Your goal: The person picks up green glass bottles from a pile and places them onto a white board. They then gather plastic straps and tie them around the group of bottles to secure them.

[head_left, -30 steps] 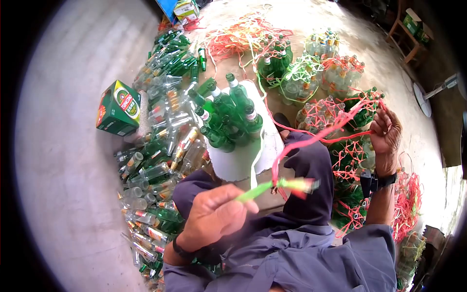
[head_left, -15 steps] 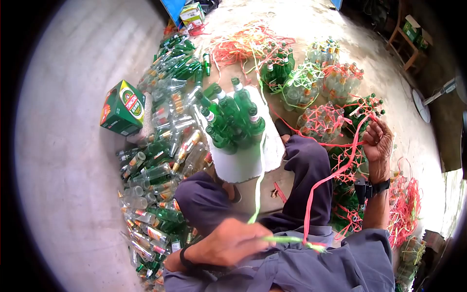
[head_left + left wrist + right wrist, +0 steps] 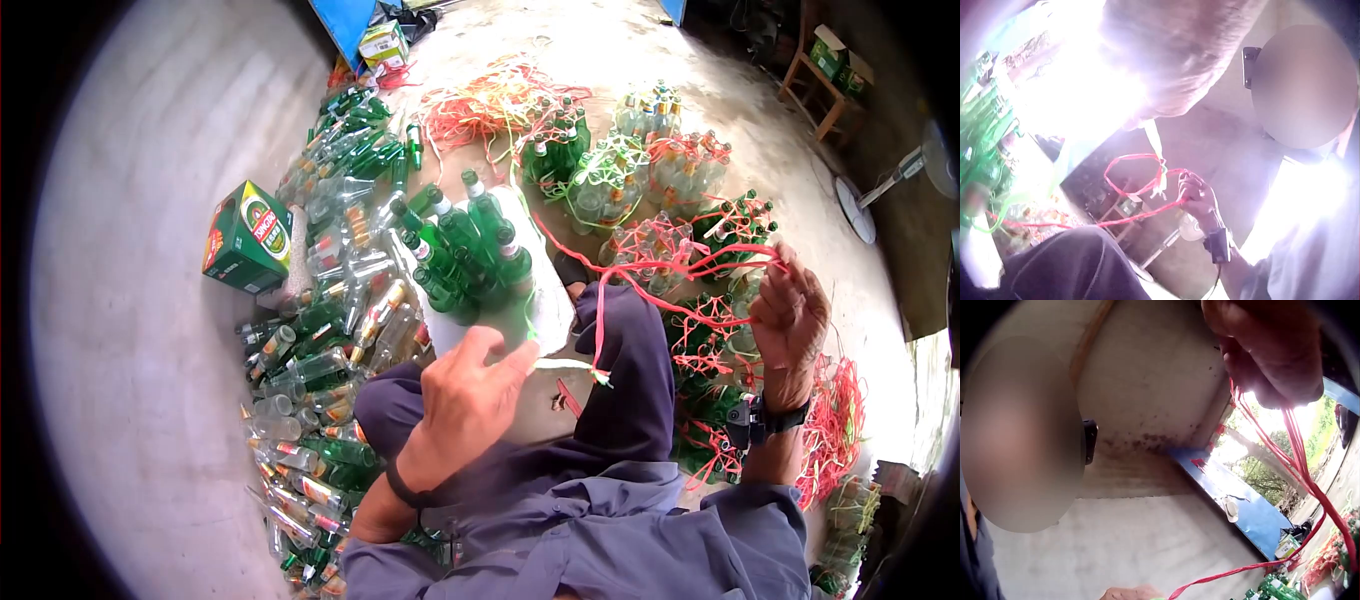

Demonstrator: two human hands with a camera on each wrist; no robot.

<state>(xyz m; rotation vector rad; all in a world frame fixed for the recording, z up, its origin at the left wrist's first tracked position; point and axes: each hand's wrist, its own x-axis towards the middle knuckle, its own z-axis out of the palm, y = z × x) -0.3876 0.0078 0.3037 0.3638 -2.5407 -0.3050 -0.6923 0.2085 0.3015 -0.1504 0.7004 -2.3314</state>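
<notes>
My left hand (image 3: 465, 395) is in front of the white board (image 3: 548, 300), thumb and forefinger pinching a pale green plastic strand (image 3: 560, 363). That strand runs to a frayed knot (image 3: 601, 377), where it joins red plastic strands (image 3: 640, 268). Off to the right, my right hand (image 3: 792, 315) holds the red strands in curled fingers; in the right wrist view several of them hang from it. A cluster of upright green glass bottles (image 3: 485, 215) stands on the board, just beyond my left hand.
Loose bottles (image 3: 330, 355) lie heaped along the left wall, beside a green carton (image 3: 250, 238). At right stand bottle bundles (image 3: 690, 170) netted in strands. A tangle of red and yellow strands (image 3: 490, 100) lies beyond the board. A fan (image 3: 858, 208) stands far right.
My left hand first drew back toward the lap with the knotted end, then moved forward to the board's near edge. My right hand stayed at the right, holding the red strands.
</notes>
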